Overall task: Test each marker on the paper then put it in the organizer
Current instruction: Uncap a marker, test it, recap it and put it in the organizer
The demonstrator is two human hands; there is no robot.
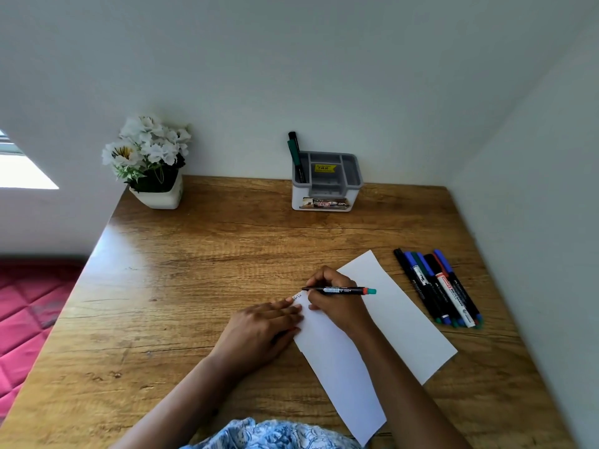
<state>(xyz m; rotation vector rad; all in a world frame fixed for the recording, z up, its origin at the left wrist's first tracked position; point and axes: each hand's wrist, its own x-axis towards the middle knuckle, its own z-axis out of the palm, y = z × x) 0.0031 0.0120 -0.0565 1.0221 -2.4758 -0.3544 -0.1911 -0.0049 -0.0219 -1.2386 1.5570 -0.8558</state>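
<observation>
Right hand [334, 303] grips black marker [343, 290], tip on far left corner of paper [398, 319] | left hand [259, 332] flat, fingers straight, pressing paper's left edge beside the tip | loose markers [437, 290] in a row right of paper | grey-white organizer [327, 202] at rear wall, two markers [296, 157] upright in its left compartment | wood-grain table [194, 270].

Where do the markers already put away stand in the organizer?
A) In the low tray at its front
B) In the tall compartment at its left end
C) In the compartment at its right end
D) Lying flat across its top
B: two markers stand upright, side by side, in the tall compartment at the left end of the organizer, their tops sticking out above its rim.
</observation>
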